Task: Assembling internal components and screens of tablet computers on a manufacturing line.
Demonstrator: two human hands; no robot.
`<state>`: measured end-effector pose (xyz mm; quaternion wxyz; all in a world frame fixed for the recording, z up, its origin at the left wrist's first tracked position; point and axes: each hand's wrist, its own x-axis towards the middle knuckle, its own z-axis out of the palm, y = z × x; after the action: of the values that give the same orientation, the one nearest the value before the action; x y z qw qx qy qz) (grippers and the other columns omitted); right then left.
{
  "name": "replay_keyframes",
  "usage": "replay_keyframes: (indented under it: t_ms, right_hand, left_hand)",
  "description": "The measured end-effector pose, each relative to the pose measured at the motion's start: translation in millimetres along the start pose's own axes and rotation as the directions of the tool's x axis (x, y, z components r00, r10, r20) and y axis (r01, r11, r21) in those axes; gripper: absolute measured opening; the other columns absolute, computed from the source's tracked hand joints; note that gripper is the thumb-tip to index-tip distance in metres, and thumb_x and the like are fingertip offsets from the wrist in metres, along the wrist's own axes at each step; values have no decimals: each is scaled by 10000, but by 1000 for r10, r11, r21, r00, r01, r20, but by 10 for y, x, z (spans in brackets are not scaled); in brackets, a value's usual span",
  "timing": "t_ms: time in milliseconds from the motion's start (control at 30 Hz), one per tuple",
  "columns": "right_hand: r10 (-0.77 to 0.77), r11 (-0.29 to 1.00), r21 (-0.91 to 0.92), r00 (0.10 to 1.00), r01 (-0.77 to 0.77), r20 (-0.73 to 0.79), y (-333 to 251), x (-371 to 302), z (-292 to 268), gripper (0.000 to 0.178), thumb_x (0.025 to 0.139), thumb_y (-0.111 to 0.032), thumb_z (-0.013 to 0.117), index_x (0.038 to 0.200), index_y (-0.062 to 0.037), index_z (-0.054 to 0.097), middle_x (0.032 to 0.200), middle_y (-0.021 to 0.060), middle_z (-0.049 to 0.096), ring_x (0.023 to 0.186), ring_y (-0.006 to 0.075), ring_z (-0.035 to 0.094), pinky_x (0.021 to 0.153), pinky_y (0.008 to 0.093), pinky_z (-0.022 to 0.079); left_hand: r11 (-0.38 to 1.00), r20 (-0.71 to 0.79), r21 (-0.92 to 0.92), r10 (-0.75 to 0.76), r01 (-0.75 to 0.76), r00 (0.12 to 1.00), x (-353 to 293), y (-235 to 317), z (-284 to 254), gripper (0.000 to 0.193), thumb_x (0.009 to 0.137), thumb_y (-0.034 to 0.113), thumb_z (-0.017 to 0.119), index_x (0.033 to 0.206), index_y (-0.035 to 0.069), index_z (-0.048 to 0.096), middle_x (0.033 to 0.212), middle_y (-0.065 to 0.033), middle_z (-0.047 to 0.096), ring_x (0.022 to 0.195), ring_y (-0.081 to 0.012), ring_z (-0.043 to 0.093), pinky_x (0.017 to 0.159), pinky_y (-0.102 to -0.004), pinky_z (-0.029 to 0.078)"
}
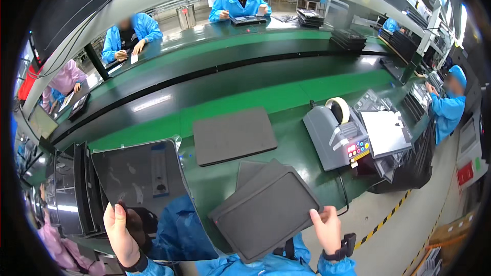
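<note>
- Far left: glossy black panels [71,189] are standing on edge in a row, hard and slick, throwing back light.
- Next: a shiny dark panel [135,176], rounded at the corners, is mirroring blue clothing; clear film is puckering at its upper right corner.
- Middle: a matte, charcoal-coloured flat stack [235,135] is lying on the smooth green table [291,148].
- Just below it: a black rimmed tray [271,212], rectangular, dull-faced, is sitting askew over other dark flat pieces.
- Right: a boxy grey tape dispenser [330,133] is carrying a pale tape roll [337,110]; beyond it a white sheet [381,130] is resting among crinkled clear plastic.
- Left hand [121,235]: nearly closed, it is pinching the shiny panel's left edge — thumb on the face, fingers partly hidden.
- Right hand [328,230]: curled, it is pinching the rimmed tray's right corner — thumb on the rim, fingertips underneath not showing.
</note>
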<state>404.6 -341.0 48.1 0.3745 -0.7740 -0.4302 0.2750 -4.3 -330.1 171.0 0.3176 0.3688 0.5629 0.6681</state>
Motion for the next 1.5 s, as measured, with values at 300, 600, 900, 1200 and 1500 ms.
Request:
replay_keyframes:
  t_ms: [300, 600, 900, 1200, 1500]
  right_hand:
    - [-225, 973, -59, 974, 224, -7, -236, 592, 266, 374, 871, -265, 650, 1061, 47, 571, 659, 120, 627, 578, 233, 602, 547, 358, 461]
    - [126, 974, 143, 944, -177, 306, -138, 136, 326, 570, 826, -377, 697, 1025, 131, 534, 787, 153, 645, 697, 198, 630, 638, 320, 513]
    - [-1, 827, 493, 875, -272, 484, -263, -56, 428, 438, 870, -249, 652, 1123, 89, 533, 1016, 146, 649, 878, 222, 631, 780, 321, 495]
    - [128, 216, 726, 756, -653, 642, -787, 288, 225, 396, 903, -190, 573, 1233, 21, 516, 1177, 136, 599, 1048, 253, 591, 915, 380, 472]
    - [13, 312, 888, 936, -339, 353, -1145, 780, 1687, 483, 883, -202, 614, 1268, 57, 478, 1247, 96, 547, 1137, 195, 501, 995, 310, 375]
  left_hand:
    - [996, 19, 74, -58, 57, 998, -110, -49, -181, 222, 961, 269, 546, 983, 52, 589, 825, 40, 595, 671, -62, 521, 600, -202, 401]
    - [828, 328, 216, -560, 517, 761, 103, -821, 343, 257, 955, 226, 545, 1049, -7, 601, 896, -22, 624, 788, -109, 555, 704, -256, 451]
    - [607, 427, 253, -769, 753, 476, -223, -1124, 796, 333, 973, 287, 520, 1113, -7, 589, 936, -24, 621, 832, -114, 553, 756, -264, 445]
    - [889, 442, 181, -455, 420, 773, -159, -183, 1037, 311, 950, 209, 529, 1178, -2, 553, 1046, -44, 626, 951, -143, 576, 858, -292, 460]
    - [916, 714, 394, -357, 76, 603, 2596, -741, 1292, 214, 924, 276, 587, 943, 65, 617, 808, 49, 591, 728, -82, 527, 673, -251, 429]
